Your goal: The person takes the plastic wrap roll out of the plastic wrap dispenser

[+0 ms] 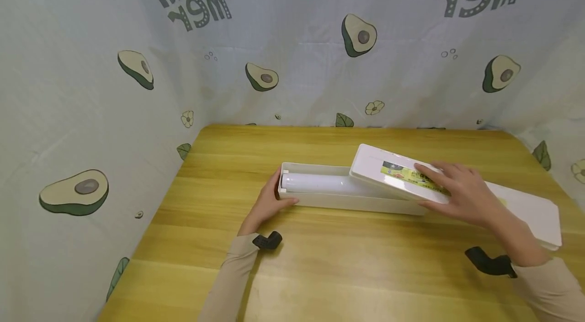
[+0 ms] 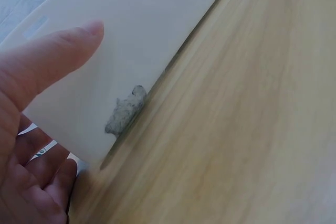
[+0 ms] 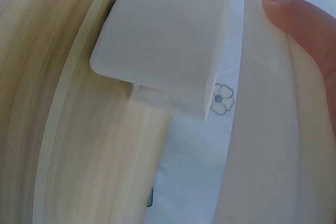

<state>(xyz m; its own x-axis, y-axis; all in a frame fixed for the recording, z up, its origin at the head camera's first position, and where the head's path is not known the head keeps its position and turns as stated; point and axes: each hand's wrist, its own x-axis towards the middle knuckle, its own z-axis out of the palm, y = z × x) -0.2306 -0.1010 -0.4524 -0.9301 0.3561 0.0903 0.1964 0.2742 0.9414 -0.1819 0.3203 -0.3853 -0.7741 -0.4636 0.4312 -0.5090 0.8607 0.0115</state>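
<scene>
A long white box [image 1: 347, 202] lies on the table with a smooth white roll [image 1: 315, 183] inside. My left hand [image 1: 266, 205] grips its left end, thumb on the front wall and fingers around the end. In the left wrist view, a grey smudged patch [image 2: 126, 111] marks the lower edge of the box wall. My right hand [image 1: 470, 195] holds a long white lid [image 1: 372, 162] with a green and yellow label. This lid is tilted above the box's right part, hiding the roll there, and extends well past its right end. The right wrist view shows the thumb [image 3: 302, 22] along the lid's edge.
The box lies on a yellow wood-grain table [image 1: 333, 266]. A pale curtain [image 1: 301, 88] printed with avocados and lettering hangs behind the table and along its sides. Dark wrist mounts [image 1: 491, 262] sit on both sleeves.
</scene>
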